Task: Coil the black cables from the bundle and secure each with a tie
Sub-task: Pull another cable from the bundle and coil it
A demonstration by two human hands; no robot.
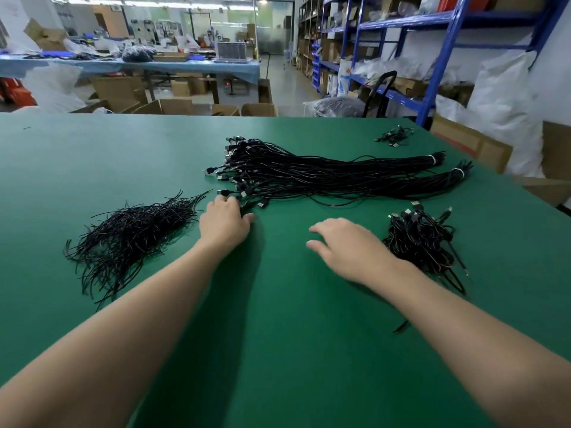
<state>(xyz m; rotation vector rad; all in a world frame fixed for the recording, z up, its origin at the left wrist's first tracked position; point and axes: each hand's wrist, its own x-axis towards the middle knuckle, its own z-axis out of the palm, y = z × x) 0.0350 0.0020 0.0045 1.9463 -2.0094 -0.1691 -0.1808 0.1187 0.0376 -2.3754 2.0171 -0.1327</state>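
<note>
Cables lie in one long black bundle across the middle of the green table. The silver-tipped plugs fan out at the near end, and white bands cinch the far ends into two tails. My left hand sits at the plug end with its fingers curled among the plugs; I cannot tell whether they pinch one. My right hand hovers over bare table, fingers loosely spread, holding nothing. Ties lie heaped beside my left hand, and coiled cables are piled just by my right wrist. Beyond the table stand open boxes, their contents hidden, and a clear bag stuffed with dark cable.
</note>
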